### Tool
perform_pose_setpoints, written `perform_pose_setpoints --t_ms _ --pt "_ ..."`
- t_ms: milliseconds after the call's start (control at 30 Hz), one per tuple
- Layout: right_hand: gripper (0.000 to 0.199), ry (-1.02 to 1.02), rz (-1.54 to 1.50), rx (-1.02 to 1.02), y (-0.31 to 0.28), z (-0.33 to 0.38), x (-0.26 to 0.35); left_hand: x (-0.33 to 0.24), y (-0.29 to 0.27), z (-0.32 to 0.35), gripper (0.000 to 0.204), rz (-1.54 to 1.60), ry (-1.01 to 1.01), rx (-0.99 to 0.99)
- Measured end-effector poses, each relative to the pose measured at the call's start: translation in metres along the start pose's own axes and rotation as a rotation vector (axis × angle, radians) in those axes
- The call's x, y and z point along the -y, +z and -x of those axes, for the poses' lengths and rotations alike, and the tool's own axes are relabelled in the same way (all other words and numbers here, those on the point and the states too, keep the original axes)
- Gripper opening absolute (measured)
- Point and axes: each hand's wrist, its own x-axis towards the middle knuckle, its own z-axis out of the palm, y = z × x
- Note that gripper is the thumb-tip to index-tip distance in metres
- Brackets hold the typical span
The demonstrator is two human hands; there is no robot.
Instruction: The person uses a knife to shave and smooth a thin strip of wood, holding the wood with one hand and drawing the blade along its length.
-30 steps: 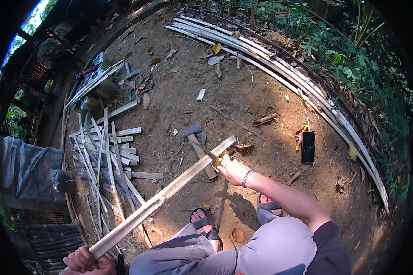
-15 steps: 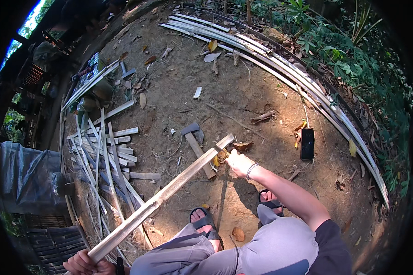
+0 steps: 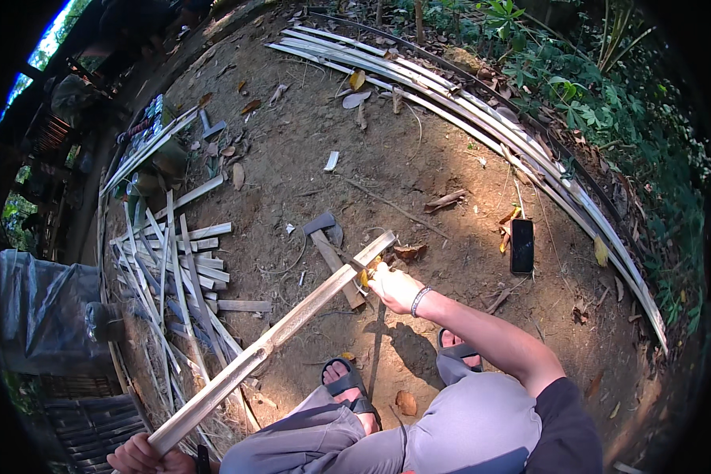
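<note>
A long split bamboo slat (image 3: 267,345) runs slantwise from the lower left up to the middle of the head view. My left hand (image 3: 146,456) is closed around its near end at the bottom left. Close to the far end, my right hand (image 3: 395,287) is closed on a knife, its handle mostly hidden by the fingers. The thin dark blade (image 3: 346,257) lies across the slat, a short way in from the tip. Beneath the slat, a hatchet (image 3: 332,261) with a wooden handle rests on the ground.
Cut bamboo strips (image 3: 189,268) lie heaped at the left. Long pale strips (image 3: 482,118) curve along the right side. A black phone (image 3: 521,246) lies on the dirt at right. A small hammer (image 3: 210,126) is at the upper left, and plastic sheeting (image 3: 51,308) hangs at far left.
My right hand and the knife have moved left and a little nearer along the slat, away from its tip. My left hand keeps its hold, and the view has shifted slightly.
</note>
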Motion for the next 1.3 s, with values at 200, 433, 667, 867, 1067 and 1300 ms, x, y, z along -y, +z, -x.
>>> perform_pose_setpoints --t_ms 200,433,667,867,1067,1300 --pt "0.035 0.296 -0.021 -0.026 -0.004 -0.017 -0.07 0.004 0.007 -0.002 0.047 0.032 -0.005 0.034" --pt "0.024 0.055 0.125 0.029 -0.015 -0.006 -0.03 0.005 0.002 -0.005 0.048 0.047 -0.027 0.044" --pt "0.027 -0.205 0.242 0.013 -0.003 0.002 -0.005 0.0 -0.003 -0.003 0.048 0.048 -0.029 0.025" --pt "0.043 0.261 0.048 -0.047 -0.005 -0.012 -0.075 0.002 -0.002 -0.002 0.048 0.008 -0.028 -0.015" --pt "0.024 -0.14 0.118 0.01 0.001 -0.003 -0.023 0.002 -0.002 -0.004 0.048 0.046 -0.015 0.06" --pt "0.028 -0.161 0.283 0.019 0.011 -0.021 -0.068 0.016 0.027 -0.004 0.055 0.224 0.07 -0.043"
